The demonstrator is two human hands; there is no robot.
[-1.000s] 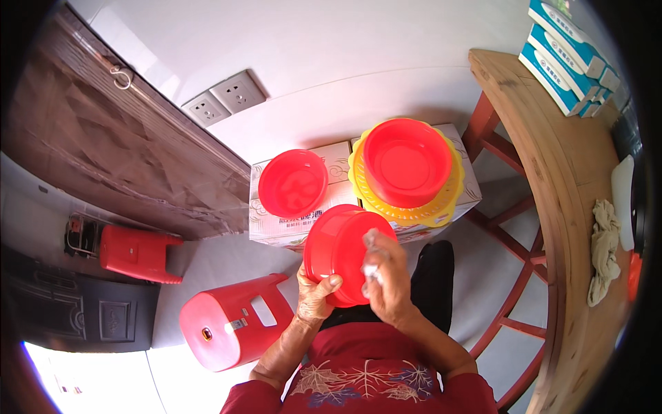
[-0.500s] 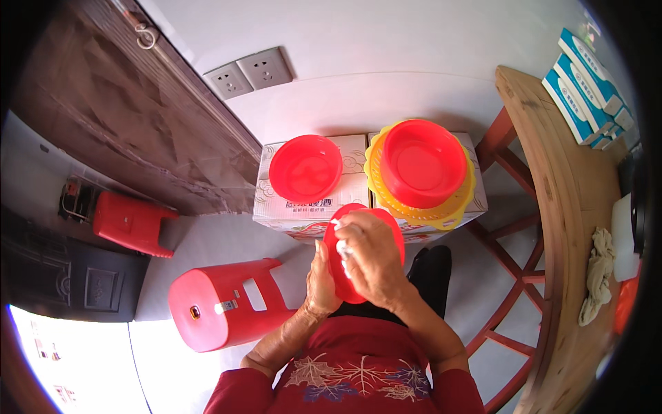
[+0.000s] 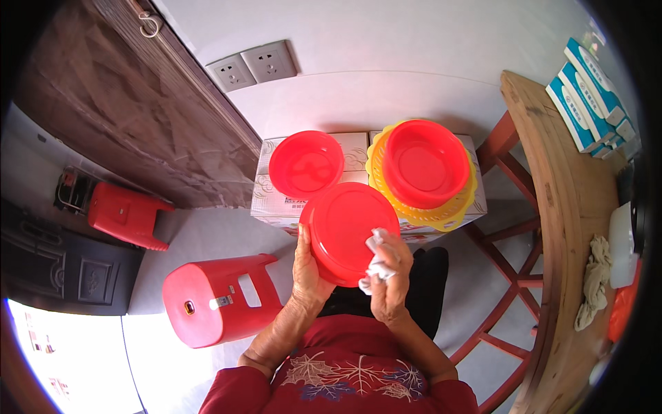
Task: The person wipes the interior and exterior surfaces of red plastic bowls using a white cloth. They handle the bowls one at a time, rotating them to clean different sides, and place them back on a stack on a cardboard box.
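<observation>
In front of my body I hold a round red plastic bowl (image 3: pixel 350 231), its flat underside facing up toward the camera. My left hand (image 3: pixel 309 270) grips its left rim, the thumb up along the side. A crumpled white tissue (image 3: pixel 378 265) is in my right hand (image 3: pixel 393 276), pressed near the bowl's right side. Beyond the held bowl, a second red bowl (image 3: pixel 306 164) stands upright on a cardboard box. To its right, another red bowl (image 3: pixel 425 163) rests in a yellow basket (image 3: pixel 460 212) with a scalloped rim.
Two cardboard boxes (image 3: pixel 272 207) stand side by side against the wall. A red stool (image 3: pixel 207 303) is on the floor at left, a smaller one (image 3: pixel 124 217) behind it. Along the right runs a wooden table (image 3: pixel 552 207) with blue-and-white packs (image 3: pixel 589 96) and a beige cloth (image 3: pixel 594 279).
The held bowl has turned from edge-on to showing its underside and moved slightly up. My right hand with the tissue has shifted from across the bowl to its right side.
</observation>
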